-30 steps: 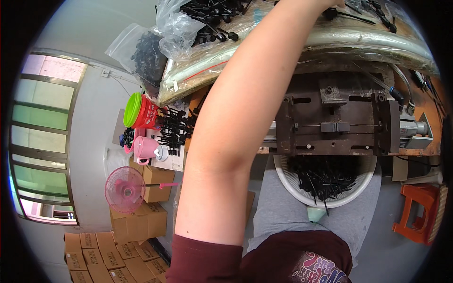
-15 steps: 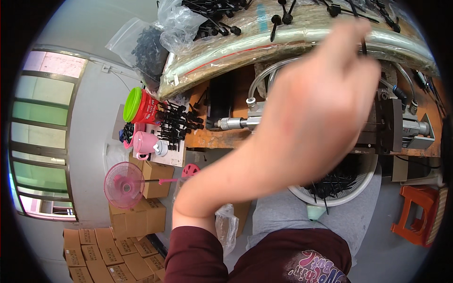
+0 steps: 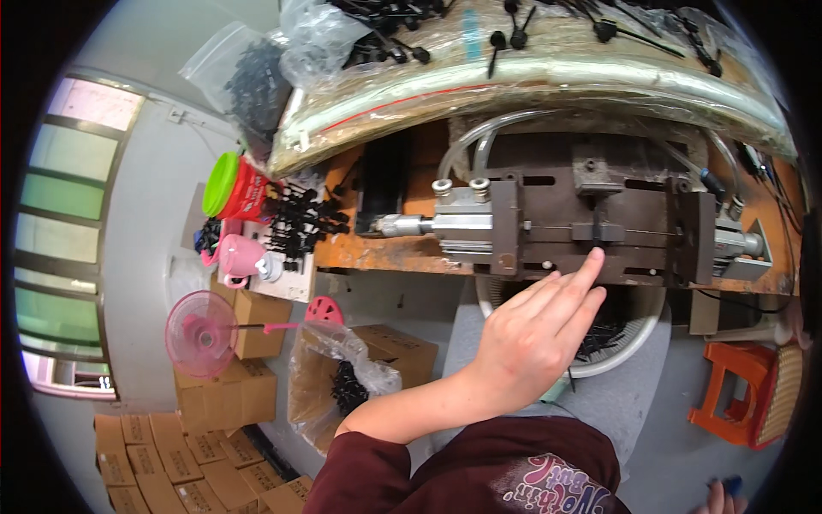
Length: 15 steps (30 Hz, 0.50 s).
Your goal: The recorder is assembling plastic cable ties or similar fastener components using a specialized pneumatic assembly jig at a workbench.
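Note:
My left hand (image 3: pixel 539 330) reaches up to a dark metal clamping fixture (image 3: pixel 634 206) on the bench. Its fingers are stretched out. The index fingertip touches or nearly touches a small black piece (image 3: pixel 598 233) at the middle of the fixture, where a thin rod runs across. At the lower right edge, only part of my right hand (image 3: pixel 717 499) shows, its fingers curled by a small dark blue thing (image 3: pixel 732 486) that I cannot name. Below the fixture, a white basket (image 3: pixel 610 370) of black slender parts sits at my lap, partly hidden by the left hand.
Silver cylinders (image 3: pixel 467 224) with clear hoses flank the fixture. Behind it, a plastic-wrapped ledge (image 3: pixel 548 73) bears black parts. To the left are a red tub (image 3: pixel 248 190), a pink jug (image 3: pixel 241 257), a pink fan (image 3: pixel 201 334) and cartons (image 3: pixel 171 445). An orange stool (image 3: pixel 728 394) stands right.
My left hand has come down from the black parts on the ledge to the middle of the fixture. My right hand has come into view at the lower right.

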{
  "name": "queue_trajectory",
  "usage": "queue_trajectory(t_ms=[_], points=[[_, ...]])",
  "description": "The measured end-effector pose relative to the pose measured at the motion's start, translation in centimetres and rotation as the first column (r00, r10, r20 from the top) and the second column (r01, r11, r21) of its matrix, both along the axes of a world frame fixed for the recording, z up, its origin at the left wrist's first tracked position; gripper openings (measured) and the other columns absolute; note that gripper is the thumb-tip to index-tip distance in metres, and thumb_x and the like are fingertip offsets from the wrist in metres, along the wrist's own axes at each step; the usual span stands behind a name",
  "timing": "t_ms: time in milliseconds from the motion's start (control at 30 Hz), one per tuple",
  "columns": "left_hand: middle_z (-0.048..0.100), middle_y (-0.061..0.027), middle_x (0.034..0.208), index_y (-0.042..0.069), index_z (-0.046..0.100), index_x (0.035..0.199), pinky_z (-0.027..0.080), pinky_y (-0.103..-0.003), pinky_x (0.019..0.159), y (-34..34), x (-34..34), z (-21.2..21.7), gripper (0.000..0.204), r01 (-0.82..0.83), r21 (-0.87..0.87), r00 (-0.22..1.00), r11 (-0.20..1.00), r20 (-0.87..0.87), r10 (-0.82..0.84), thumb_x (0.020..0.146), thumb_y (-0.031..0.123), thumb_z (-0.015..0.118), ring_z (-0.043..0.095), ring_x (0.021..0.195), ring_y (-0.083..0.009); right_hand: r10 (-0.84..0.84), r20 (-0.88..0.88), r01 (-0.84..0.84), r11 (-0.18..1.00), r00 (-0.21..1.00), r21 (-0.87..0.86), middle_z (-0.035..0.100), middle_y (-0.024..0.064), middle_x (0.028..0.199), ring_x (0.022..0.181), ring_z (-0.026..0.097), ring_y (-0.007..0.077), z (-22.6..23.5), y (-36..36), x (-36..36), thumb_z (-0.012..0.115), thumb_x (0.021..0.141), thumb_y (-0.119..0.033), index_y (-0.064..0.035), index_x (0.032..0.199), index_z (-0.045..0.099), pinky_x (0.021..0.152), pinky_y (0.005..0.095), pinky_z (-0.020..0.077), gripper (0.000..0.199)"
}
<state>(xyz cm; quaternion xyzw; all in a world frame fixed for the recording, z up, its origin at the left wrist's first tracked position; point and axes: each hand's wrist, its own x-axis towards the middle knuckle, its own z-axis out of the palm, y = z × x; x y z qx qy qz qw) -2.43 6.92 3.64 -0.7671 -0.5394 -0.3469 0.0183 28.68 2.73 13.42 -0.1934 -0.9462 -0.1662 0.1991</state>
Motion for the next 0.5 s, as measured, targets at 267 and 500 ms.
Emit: queue_trajectory(t_ms=[267,500], points=[[0.068,-0.0115,0.125,0.003,0.073,0.097,0.051,-0.026,0.059,1.1,1.3,0.4,0.024,-0.073,-0.028,0.981,0.997,-0.184,0.067,0.073,0.007,0.076,0.063,0.061,-0.0155,-0.495,-0.418,0.145,0.759,0.761,-0.635,0.06,0.0113,0.061,0.052,0.054,0.0176,-7.4,0.8,-3.1,0.053,0.09,0.002,0.0097,0.1,0.065,0.056,0.031,0.0387,0.017],[0.068,-0.0103,0.125,0.004,0.073,0.096,0.05,-0.025,0.056,1.4,1.3,0.8,0.025,-0.107,-0.068,0.975,0.992,-0.202,0.091,0.072,0.008,0.078,0.061,0.056,-0.0146,-0.783,-0.327,-0.116,0.315,0.53,-0.942,0.061,0.0055,0.053,0.046,0.06,0.0126,-7.6,1.8,-5.9,0.055,0.09,-0.003,0.0084,0.094,0.069,0.051,0.0234,0.0433,0.019]])
